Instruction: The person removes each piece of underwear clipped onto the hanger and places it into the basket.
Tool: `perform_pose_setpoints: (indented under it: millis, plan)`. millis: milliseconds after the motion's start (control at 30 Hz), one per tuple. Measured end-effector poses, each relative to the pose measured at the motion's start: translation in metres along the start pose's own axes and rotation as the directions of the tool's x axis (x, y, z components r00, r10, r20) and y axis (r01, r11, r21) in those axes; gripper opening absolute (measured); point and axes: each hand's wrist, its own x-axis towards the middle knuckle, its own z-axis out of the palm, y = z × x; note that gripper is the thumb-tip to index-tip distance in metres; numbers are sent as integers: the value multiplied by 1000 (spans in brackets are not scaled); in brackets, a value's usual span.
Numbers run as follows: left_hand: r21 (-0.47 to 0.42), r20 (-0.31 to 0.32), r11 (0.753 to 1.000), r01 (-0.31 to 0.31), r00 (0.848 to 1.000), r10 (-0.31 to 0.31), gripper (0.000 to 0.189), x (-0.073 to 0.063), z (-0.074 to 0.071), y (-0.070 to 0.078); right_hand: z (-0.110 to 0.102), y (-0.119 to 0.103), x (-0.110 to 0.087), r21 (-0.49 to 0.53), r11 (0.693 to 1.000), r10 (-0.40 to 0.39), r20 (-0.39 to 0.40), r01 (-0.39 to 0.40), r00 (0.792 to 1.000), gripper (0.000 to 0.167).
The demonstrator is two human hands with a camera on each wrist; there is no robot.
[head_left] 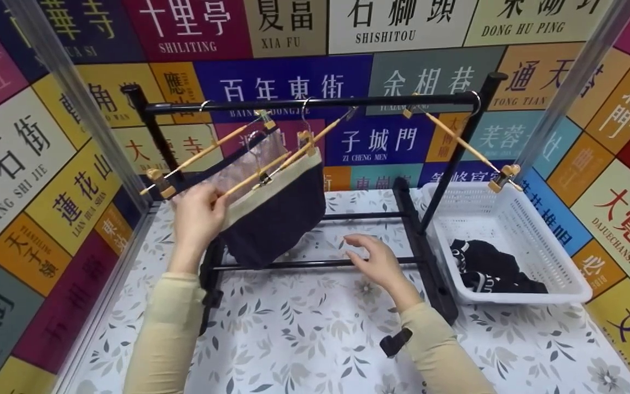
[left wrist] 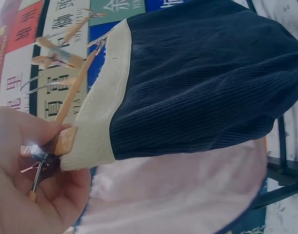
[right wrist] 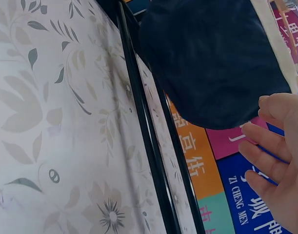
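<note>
A navy corduroy garment (head_left: 276, 213) with a cream waistband (left wrist: 97, 97) hangs by its band from a wooden clip hanger (head_left: 315, 139) on the black rack. My left hand (head_left: 197, 210) pinches the hanger clip (left wrist: 66, 141) at the band's near left corner, thumb above and fingers curled below. Behind it hangs a pale pink cloth (left wrist: 188, 190) with a dark edge, partly hidden by the navy garment. My right hand (head_left: 372, 260) is held in front of the rack, to the right of the garment's lower edge. Its fingers are loosely bent and hold nothing.
The black garment rack (head_left: 369, 102) stands on a floral-patterned surface (head_left: 315, 334). A bare clip hanger (head_left: 460, 139) hangs at the rail's right end. Beside the rack, a white plastic basket (head_left: 561, 257) holds black cloth (head_left: 490, 262). Sign-printed panels and clear posts enclose the space.
</note>
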Motion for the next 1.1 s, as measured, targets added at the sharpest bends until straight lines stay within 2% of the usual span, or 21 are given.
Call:
perform_pose_setpoints:
  millis: [267,500,767,1100]
  plan:
    - [-104,38,994,15,999,-12,7,-26,18,-13,-4,7,-5,6,1000,27,-10,-27,1000,33]
    - [-142,64,990,-23,997,32,1,-45,34,-18,-5,10,-6,-1,999,39,-22,-39,999,33]
    - [-145,106,988,-48,992,64,5,-65,46,-16,-8,12,-7,-6,1000,8,-65,-9,998,34]
    - [-115,94,982,-153,982,164,5,-86,54,-10,-15,14,-8,-14,999,35,-73,-36,997,33]
